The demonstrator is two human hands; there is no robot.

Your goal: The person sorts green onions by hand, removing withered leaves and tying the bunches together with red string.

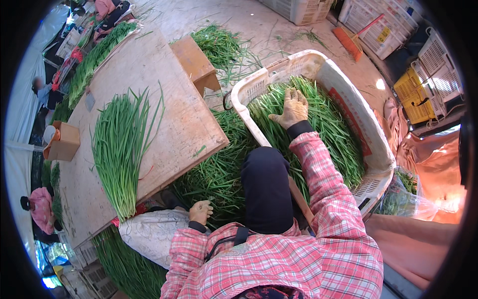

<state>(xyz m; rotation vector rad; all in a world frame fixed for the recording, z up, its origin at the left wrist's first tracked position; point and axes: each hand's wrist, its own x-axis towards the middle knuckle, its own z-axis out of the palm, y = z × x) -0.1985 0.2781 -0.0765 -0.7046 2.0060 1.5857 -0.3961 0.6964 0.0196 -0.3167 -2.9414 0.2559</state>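
Note:
My right hand (pixel 293 108), in a soiled pale glove, lies with its fingers stretched out on a heap of green chives (pixel 326 124). They fill a large white plastic crate (pixel 336 74) on my right. My left hand (pixel 200 212) is low by my left leg, next to loose chives (pixel 216 174) heaped below the table edge. Its fingers are curled in, and whatever they may hold is hidden. A bundle of chives (pixel 119 149) with pale stem ends towards me lies on the wooden table (pixel 169 119) at left.
Past the table corner stands a small wooden stool (pixel 191 57), with more chives (pixel 216 45) on the floor. An orange broom (pixel 348 42), stacked white crates (pixel 378 25) and a yellow crate (pixel 414 94) stand at far right. A cardboard box (pixel 64 142) sits on the table's left. Other people work beyond it.

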